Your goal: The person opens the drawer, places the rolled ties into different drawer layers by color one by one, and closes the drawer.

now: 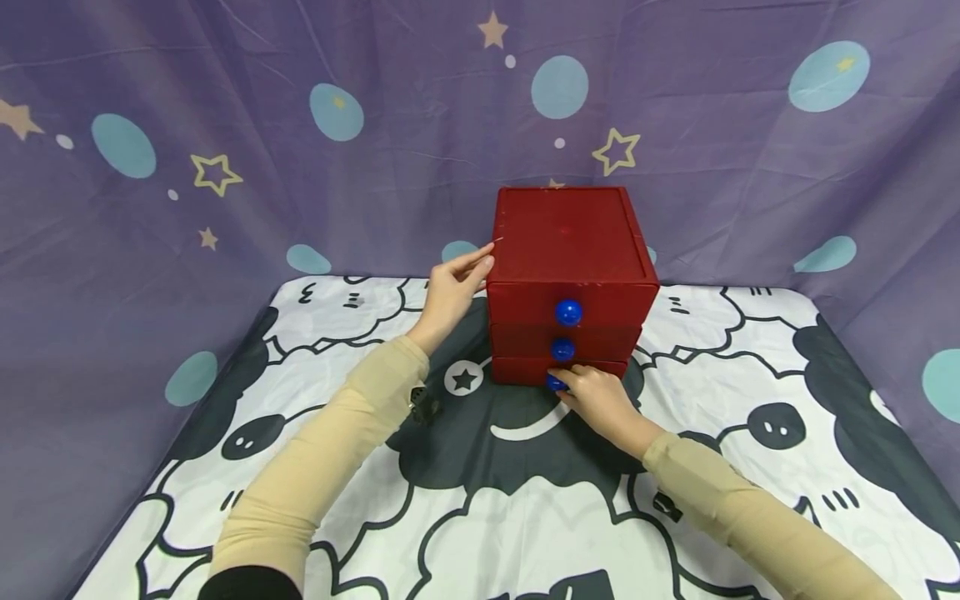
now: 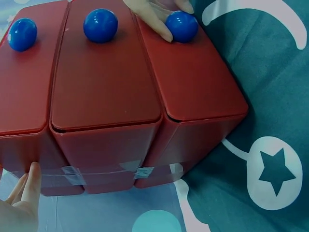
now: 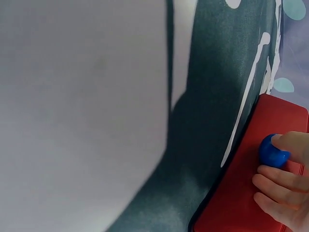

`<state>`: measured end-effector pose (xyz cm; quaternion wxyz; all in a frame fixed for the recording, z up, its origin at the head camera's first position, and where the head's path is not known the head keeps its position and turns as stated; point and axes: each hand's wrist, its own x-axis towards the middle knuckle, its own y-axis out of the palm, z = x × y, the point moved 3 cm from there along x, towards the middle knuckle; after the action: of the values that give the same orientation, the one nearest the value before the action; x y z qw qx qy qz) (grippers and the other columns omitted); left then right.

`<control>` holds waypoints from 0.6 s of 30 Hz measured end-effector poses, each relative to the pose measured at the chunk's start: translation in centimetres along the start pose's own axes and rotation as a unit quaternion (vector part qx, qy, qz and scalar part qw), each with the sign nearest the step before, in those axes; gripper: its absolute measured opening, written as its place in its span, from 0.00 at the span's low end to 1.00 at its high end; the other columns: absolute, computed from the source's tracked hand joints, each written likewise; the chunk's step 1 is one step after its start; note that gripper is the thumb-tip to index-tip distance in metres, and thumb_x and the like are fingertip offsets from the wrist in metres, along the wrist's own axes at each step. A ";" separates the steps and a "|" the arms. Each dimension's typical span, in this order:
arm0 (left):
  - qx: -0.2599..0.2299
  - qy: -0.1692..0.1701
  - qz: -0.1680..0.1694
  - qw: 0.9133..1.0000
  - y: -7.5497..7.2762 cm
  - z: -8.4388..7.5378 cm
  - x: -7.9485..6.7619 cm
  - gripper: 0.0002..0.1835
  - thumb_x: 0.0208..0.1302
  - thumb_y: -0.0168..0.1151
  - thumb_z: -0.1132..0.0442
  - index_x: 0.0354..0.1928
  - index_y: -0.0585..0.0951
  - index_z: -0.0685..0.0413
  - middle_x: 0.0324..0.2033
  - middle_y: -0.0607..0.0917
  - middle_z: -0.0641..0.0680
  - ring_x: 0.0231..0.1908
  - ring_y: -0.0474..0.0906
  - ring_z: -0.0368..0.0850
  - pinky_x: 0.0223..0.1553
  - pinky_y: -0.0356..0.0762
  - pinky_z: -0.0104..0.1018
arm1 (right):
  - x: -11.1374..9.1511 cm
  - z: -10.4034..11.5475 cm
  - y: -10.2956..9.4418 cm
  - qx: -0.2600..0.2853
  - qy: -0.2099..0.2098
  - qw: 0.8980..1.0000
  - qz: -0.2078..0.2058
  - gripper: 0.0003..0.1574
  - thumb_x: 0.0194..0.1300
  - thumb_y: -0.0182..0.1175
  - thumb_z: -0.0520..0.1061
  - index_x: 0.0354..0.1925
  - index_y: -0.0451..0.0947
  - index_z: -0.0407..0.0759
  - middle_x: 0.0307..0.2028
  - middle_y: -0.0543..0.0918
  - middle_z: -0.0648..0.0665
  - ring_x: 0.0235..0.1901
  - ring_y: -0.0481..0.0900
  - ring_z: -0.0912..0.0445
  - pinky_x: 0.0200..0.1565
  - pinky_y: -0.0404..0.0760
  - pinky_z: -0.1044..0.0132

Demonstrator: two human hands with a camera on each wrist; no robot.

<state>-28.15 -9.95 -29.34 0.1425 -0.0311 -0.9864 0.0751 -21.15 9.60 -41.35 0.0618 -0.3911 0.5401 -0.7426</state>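
A red cabinet with three stacked drawers (image 1: pixel 566 237) stands toward the back of the cloth, each drawer front bearing a round blue knob. My right hand (image 1: pixel 598 402) pinches the bottom blue knob (image 3: pixel 271 153) between thumb and finger, its other fingers lying near the drawer front in the right wrist view. All the drawers look pushed in. On the cabinet's left side my left hand (image 1: pixel 453 290) rests its extended fingertips (image 2: pixel 33 181) against the wall. The top knob (image 1: pixel 568 312) and middle knob (image 1: pixel 562 349) are untouched.
A cloth (image 1: pixel 525 517) printed with black and white sheep covers the table. Behind it and along both sides hangs a purple curtain (image 1: pixel 420 192) with stars and blue ovals, close to the cabinet's back. Clear tape (image 2: pixel 72 175) crosses the cabinet's side.
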 end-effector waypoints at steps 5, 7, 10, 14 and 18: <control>0.029 0.021 -0.005 0.999 0.0 0.6 0.5 0.18 0.60 0.57 0.61 0.53 0.76 0.55 0.48 0.79 0.57 0.45 0.77 0.45 0.42 0.78 0.33 | -0.1 -0.1 0.0 0.001 -0.005 1.000 -0.006 0.20 0.43 0.70 0.39 0.40 0.81 0.39 0.31 0.82 0.43 0.31 0.79 0.51 0.33 0.81 0.59; 0.040 0.028 -0.006 0.999 0.0 0.5 0.5 0.18 0.60 0.57 0.61 0.52 0.76 0.56 0.46 0.79 0.57 0.44 0.77 0.46 0.41 0.78 0.32 | -0.1 -0.2 0.0 0.002 -0.006 1.000 -0.007 0.20 0.43 0.70 0.39 0.39 0.81 0.39 0.31 0.82 0.43 0.31 0.79 0.50 0.33 0.81 0.59; 0.055 0.033 -0.008 0.998 -0.1 0.2 0.2 0.17 0.60 0.57 0.62 0.51 0.77 0.59 0.45 0.80 0.59 0.41 0.79 0.48 0.40 0.78 0.32 | -0.2 -0.2 -0.3 0.007 -0.005 1.000 -0.010 0.19 0.44 0.69 0.39 0.39 0.81 0.39 0.30 0.82 0.43 0.30 0.79 0.51 0.33 0.81 0.58; 0.101 0.042 -0.012 0.994 -0.7 0.0 -0.3 0.15 0.60 0.56 0.63 0.48 0.79 0.59 0.41 0.82 0.59 0.37 0.79 0.48 0.37 0.78 0.29 | -0.4 -0.2 -0.7 0.016 0.002 1.000 -0.011 0.16 0.45 0.68 0.39 0.38 0.81 0.40 0.29 0.82 0.44 0.29 0.79 0.52 0.31 0.81 0.59; 0.140 0.045 -0.008 0.989 -1.3 0.1 -0.9 0.14 0.60 0.57 0.63 0.47 0.80 0.58 0.39 0.83 0.58 0.38 0.79 0.46 0.36 0.76 0.27 | -0.7 -0.3 -1.5 0.021 0.002 1.000 -0.018 0.15 0.46 0.68 0.40 0.36 0.81 0.40 0.28 0.82 0.45 0.28 0.79 0.53 0.29 0.81 0.60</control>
<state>-27.34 -11.34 -29.44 0.1902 -0.0063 -0.9590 0.2099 -20.43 10.79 -40.47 0.0552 -0.3976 0.5177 -0.7556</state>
